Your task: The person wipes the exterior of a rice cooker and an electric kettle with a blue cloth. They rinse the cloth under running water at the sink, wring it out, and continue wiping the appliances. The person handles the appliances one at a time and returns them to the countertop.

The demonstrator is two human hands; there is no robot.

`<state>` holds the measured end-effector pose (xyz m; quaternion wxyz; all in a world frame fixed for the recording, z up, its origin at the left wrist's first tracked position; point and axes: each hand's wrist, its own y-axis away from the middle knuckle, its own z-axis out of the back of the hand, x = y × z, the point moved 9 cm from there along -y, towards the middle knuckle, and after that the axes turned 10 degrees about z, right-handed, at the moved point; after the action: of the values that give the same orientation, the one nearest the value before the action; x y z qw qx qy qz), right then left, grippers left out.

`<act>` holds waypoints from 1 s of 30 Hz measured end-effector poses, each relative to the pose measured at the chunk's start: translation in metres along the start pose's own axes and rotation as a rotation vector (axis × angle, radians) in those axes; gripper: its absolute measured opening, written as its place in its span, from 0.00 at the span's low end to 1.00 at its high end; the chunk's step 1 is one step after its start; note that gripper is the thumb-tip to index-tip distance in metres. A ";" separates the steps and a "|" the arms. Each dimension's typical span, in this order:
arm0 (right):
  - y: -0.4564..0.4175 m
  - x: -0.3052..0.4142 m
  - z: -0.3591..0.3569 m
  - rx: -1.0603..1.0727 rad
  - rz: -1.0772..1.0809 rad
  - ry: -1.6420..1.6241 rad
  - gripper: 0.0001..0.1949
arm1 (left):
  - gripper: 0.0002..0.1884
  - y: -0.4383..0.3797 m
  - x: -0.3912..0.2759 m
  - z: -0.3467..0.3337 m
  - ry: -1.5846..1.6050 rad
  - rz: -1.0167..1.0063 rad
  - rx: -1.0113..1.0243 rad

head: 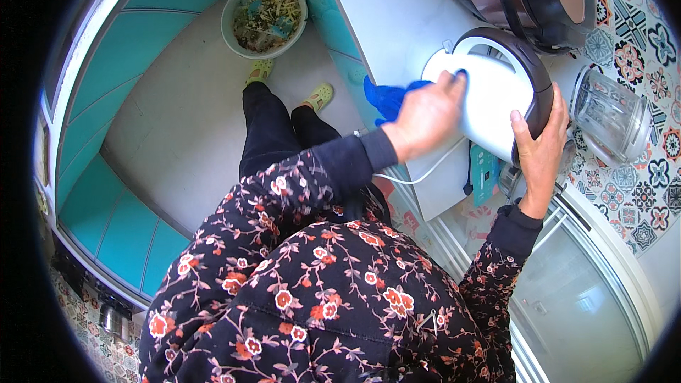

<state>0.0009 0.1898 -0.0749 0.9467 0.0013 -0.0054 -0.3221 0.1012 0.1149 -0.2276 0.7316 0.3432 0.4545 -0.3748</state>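
My right hand (542,143) grips the dark brown edge of a small white household appliance (497,98) with a loop handle. Its thumb lies on the white face, while the fingers wrap behind and are partly hidden. Blurred by motion, my left hand (428,114) presses a blue cloth (391,98) against the same white face. Part of the cloth hangs out to the left of the hand. Below the appliance a white cord (425,175) curves over the counter edge.
A bronze and black multicooker (521,0) stands behind on the white counter (372,5). Beside patterned tiles (633,186) lies a clear jug (612,111). A teal printed box (484,175) sits near the appliance. On the floor, a bucket (229,37) holds food scraps.
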 end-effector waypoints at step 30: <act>0.001 -0.002 0.000 -0.019 0.003 -0.011 0.40 | 0.50 -0.045 0.080 -0.030 0.269 0.425 0.272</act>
<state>0.0003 0.1918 -0.0747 0.9471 -0.0093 -0.0077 -0.3209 0.0746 0.0989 -0.3192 0.6742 0.5724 0.4106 -0.2217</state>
